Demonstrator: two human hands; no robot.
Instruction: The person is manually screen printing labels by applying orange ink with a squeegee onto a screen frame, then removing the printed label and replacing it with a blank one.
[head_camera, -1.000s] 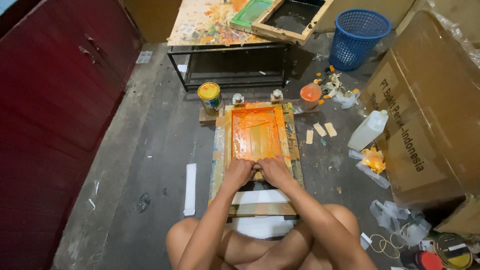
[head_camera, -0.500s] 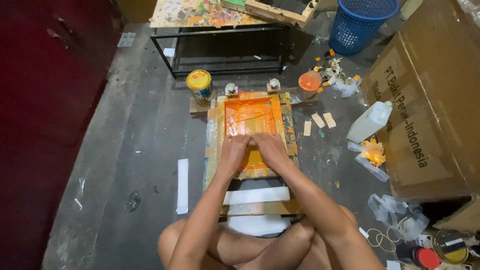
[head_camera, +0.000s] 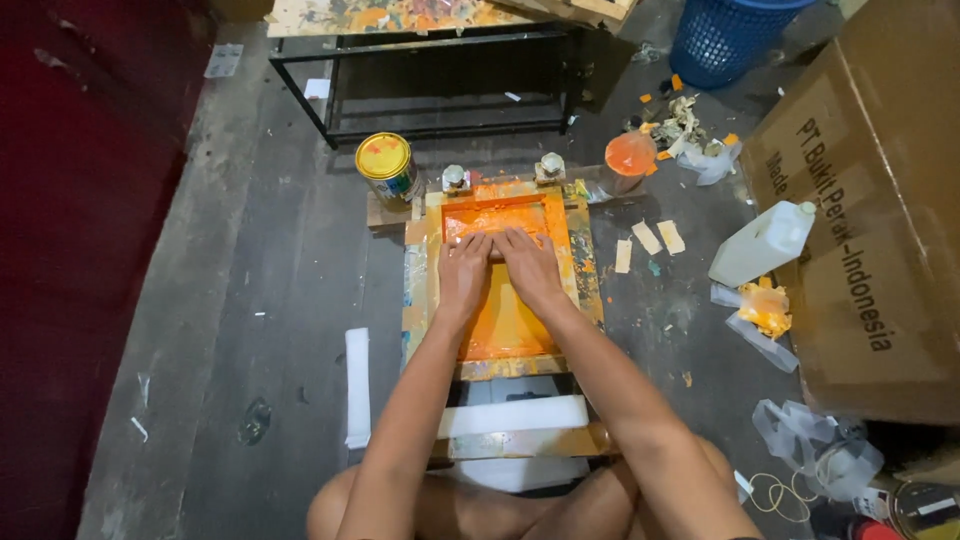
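A large brown cardboard box (head_camera: 860, 250) is being seen at right. The orange-inked screen frame (head_camera: 500, 280) is being pressed under the flattened, open fingers of the left hand (head_camera: 464, 272) and right hand (head_camera: 530, 266).

Both arms reached straight forward from the seated body, bare knees below them. The left hand (head_camera: 462, 272) and right hand (head_camera: 530, 264) lay side by side, palms down, thumbs touching, fingers pointing ahead and pressed flat.

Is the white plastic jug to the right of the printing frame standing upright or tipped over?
Tipped over. The white plastic jug lies on its side on the floor, its capped neck pointing up-right toward the cardboard box. Whether it holds liquid cannot be told.
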